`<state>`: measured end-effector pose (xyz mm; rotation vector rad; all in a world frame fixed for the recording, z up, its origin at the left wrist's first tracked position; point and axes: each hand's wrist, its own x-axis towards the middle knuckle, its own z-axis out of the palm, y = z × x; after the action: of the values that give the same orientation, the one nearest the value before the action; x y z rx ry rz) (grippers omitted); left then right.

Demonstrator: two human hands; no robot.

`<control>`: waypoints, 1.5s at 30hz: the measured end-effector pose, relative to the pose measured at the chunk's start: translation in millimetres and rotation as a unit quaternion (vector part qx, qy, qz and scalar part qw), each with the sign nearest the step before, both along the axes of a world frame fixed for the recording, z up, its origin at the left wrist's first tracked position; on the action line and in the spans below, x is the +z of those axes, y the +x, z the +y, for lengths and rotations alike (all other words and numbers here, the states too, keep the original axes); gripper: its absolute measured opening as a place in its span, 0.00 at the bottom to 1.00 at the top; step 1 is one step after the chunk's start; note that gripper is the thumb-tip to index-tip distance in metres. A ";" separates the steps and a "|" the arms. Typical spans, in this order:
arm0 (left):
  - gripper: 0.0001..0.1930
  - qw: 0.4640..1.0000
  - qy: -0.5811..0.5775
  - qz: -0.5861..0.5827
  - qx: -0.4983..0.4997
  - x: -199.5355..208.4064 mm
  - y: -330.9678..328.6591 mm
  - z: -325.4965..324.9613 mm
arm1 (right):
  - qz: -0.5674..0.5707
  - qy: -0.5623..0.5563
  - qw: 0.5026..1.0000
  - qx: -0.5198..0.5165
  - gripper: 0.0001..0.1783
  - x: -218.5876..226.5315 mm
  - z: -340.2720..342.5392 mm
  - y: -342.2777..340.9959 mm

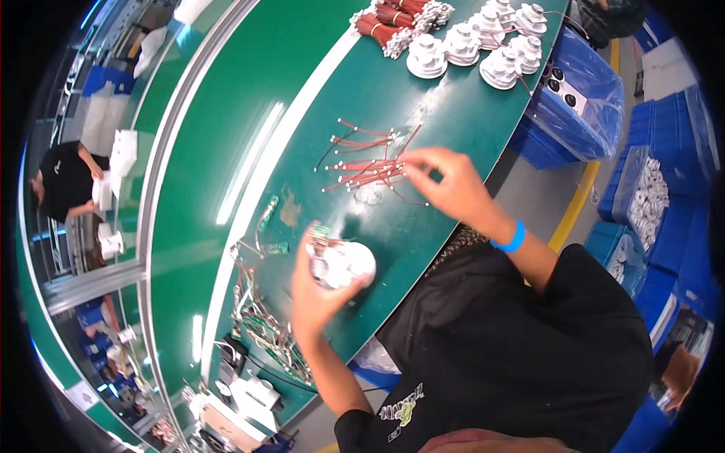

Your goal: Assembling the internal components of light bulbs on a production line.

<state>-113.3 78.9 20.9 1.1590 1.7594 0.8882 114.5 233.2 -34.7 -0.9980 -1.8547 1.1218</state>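
My left hand [313, 298] is closed around a white round plastic housing [353, 263], its inner side turned up and slightly blurred. A small green circuit board [321, 232] shows at the housing's upper edge, by my fingertips. Further right and farther along the bench, my right hand [453, 185], with a blue band at the wrist, pinches at the ends of loose red wires [366, 172]. Those short wires have white connectors and lie spread on the green bench top; exactly how many my fingers hold is hidden.
Bundles of red wires [385, 30] and several white housings [427, 59] stand at the bench's far end. Wired circuit boards [264, 332] lie at the left. Blue bins [581, 98] line the right side. Across the green conveyor [226, 151], another person [68, 181] handles white parts.
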 end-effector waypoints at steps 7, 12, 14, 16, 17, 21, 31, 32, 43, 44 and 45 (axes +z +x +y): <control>0.46 0.936 0.118 0.233 0.237 -29.8 -157.0 115.5 | -0.028 0.046 0.994 -0.093 0.20 -42.7 36.1 29.3; 0.52 0.928 0.171 0.211 0.254 -102.5 -255.9 103.7 | -0.162 0.261 0.939 -0.155 0.30 -1.1 75.7 4.5; 0.54 0.894 0.101 0.339 0.275 -87.6 -216.4 107.0 | -0.213 0.352 0.884 -0.221 0.38 18.3 105.4 5.6; 0.51 0.900 0.145 0.312 0.268 -55.7 -168.8 96.3 | -0.252 0.335 0.881 -0.219 0.44 10.0 133.8 8.6; 0.48 0.892 0.170 0.317 0.275 -46.1 -156.0 81.2 | -0.268 0.313 0.890 -0.194 0.44 3.0 144.3 7.0; 0.34 0.901 0.177 0.222 0.327 -11.4 -89.2 -7.3 | -0.196 0.276 0.933 -0.123 0.44 6.8 146.3 -0.8; 0.21 0.850 0.074 0.474 0.217 -31.7 -56.6 -45.0 | -0.013 0.153 0.950 0.273 0.45 61.7 -28.4 -47.6; 0.21 0.837 0.099 0.501 0.197 -34.0 -61.6 -30.6 | -0.050 0.087 0.935 0.340 0.45 50.3 -46.7 -55.6; 0.12 0.969 0.120 0.203 0.069 -45.9 -121.7 48.8 | -0.040 0.071 0.949 0.304 0.50 30.5 -83.1 -42.2; 0.13 0.976 0.108 0.158 0.105 -39.7 -119.3 46.4 | -0.034 0.065 0.956 0.284 0.49 29.7 -82.3 -38.3; 0.15 0.971 0.167 0.117 0.125 -39.0 -121.3 43.4 | -0.027 0.060 0.961 0.269 0.49 29.6 -81.1 -36.2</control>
<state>-234.6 122.3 -18.1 1.3163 2.0332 1.2800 78.3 152.1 -5.1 -0.4632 -2.2847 1.2714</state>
